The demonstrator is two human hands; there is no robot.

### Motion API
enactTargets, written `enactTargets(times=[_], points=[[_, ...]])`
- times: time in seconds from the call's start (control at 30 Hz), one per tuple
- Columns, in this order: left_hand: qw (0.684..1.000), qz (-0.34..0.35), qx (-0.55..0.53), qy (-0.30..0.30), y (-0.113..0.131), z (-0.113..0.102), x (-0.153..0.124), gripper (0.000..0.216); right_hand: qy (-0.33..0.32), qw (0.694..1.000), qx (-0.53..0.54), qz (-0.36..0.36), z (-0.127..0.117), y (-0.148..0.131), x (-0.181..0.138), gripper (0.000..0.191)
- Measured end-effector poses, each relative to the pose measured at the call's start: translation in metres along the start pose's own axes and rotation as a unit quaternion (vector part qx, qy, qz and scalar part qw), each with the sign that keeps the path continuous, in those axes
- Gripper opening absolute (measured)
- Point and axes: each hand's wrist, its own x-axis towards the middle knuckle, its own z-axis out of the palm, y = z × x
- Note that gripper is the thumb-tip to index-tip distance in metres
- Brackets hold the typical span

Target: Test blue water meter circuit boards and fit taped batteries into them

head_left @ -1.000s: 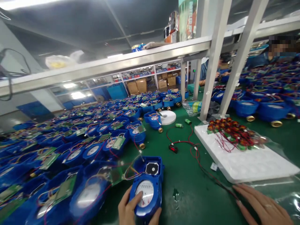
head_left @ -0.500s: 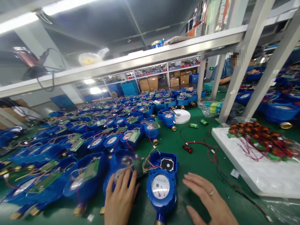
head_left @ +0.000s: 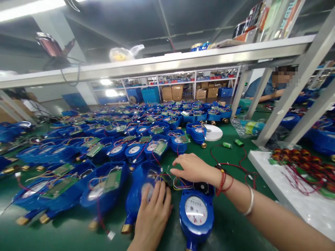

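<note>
A blue water meter (head_left: pixel 196 212) with a white dial stands in front of me, its upper compartment partly covered by my right arm. My right hand (head_left: pixel 192 168) reaches across above its coloured wires (head_left: pixel 179 184), thumb and fingers apart and pointing left. My left hand (head_left: pixel 155 202) lies with outstretched fingers against the neighbouring blue meter (head_left: pixel 134 195), partly hiding its dial. Near the left fingertips are thin wires and a dark board edge, blurred. Farther left sits another meter (head_left: pixel 98 198) with a green circuit board on it.
Rows of blue meters (head_left: pixel 134 150) cover the left and back of the green table. A white foam block (head_left: pixel 282 188) bears red-wired parts at right. Green batteries (head_left: pixel 227 145) and a white disc (head_left: pixel 215 132) lie behind. Shelf posts (head_left: pixel 280 111) rise at right; a co-worker sits beyond.
My right hand has moved from beside the front meter to above its wires, reaching left. My left hand stays at the neighbouring meter. The view has shifted, so things appear farther right.
</note>
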Motion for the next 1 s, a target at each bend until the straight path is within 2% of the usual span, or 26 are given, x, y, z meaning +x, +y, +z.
enactTargets(times=[0.07, 0.13, 0.33, 0.5, 0.67, 0.73, 0.8, 0.87, 0.9, 0.97, 1.0], points=[[0.999, 0.008, 0.021, -0.025, -0.004, 0.005, -0.003, 0.033, -0.038, 0.999, -0.01, -0.005, 0.004, 0.003, 0.007, 0.039], [0.999, -0.008, 0.035, -0.015, -0.014, 0.008, -0.009, 0.035, -0.064, 0.998, -0.017, 0.004, 0.008, 0.006, 0.007, 0.041], [0.994, -0.099, 0.026, 0.023, -0.055, 0.012, -0.034, 0.028, -0.063, 0.998, 0.023, 0.017, 0.006, 0.014, -0.006, 0.038], [0.99, -0.129, -0.027, 0.047, -0.069, 0.014, -0.04, 0.023, -0.003, 0.993, 0.117, -0.025, 0.005, 0.017, -0.017, 0.027], [0.983, -0.156, -0.061, 0.074, -0.067, 0.009, -0.036, 0.021, 0.057, 0.982, 0.181, -0.017, 0.01, 0.018, -0.03, 0.025], [0.968, -0.205, -0.055, 0.13, -0.059, 0.003, -0.039, 0.024, 0.069, 0.977, 0.199, -0.014, 0.01, 0.016, -0.036, 0.026], [0.941, -0.247, -0.015, 0.232, -0.045, -0.004, -0.043, 0.024, 0.083, 0.974, 0.209, -0.012, 0.01, 0.014, -0.041, 0.028], [0.917, -0.25, -0.018, 0.31, -0.026, -0.009, -0.044, 0.02, 0.099, 0.971, 0.217, -0.012, 0.011, 0.011, -0.046, 0.029], [0.914, -0.259, -0.081, 0.3, -0.016, -0.011, -0.041, 0.018, 0.108, 0.969, 0.222, -0.015, 0.012, 0.01, -0.049, 0.029], [0.924, -0.213, -0.251, 0.194, 0.002, -0.011, -0.03, 0.017, 0.126, 0.963, 0.235, -0.023, 0.014, 0.006, -0.054, 0.029], [0.916, -0.201, -0.322, 0.132, 0.009, -0.01, -0.022, 0.022, 0.136, 0.96, 0.242, -0.026, 0.015, 0.003, -0.057, 0.03]])
